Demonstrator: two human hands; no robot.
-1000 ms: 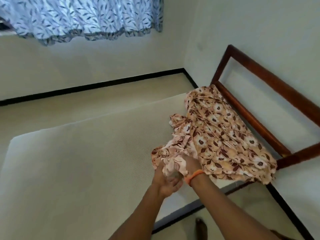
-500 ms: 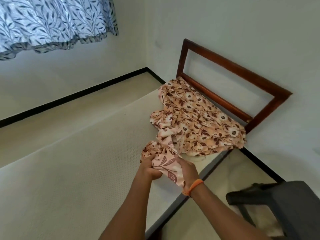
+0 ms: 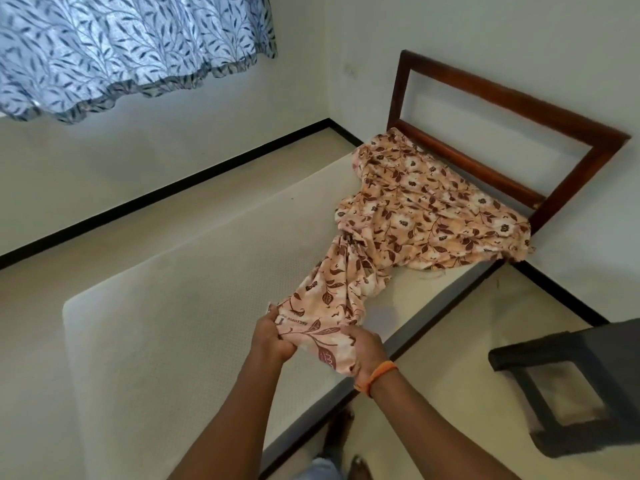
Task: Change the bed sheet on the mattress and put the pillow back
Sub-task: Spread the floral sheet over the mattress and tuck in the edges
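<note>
Peach cotton-like cloth with brown leaves and white flowers, the bed sheet (image 3: 426, 216), lies bunched at the head end of the mattress (image 3: 173, 327), and one gathered strip of it stretches down toward the person. Both forearms reach forward from the lower edge of the view, nearly parallel, over the near side of the bed. The left hand (image 3: 270, 337) has its fingers curled around the sheet's corner edge, thumb on top. The right hand (image 3: 363, 351), with an orange band (image 3: 377, 375) at the wrist, grips the same edge just beside it; its fingertips are hidden under the cloth, so how deep the hold goes I cannot tell. The mattress is cream, with a fine dotted weave and rounded corners. A dark wooden headboard (image 3: 502, 133), an open rectangular frame, stands touching the bunched cloth. A dark chair (image 3: 585, 386) stands on the floor at the right.
</note>
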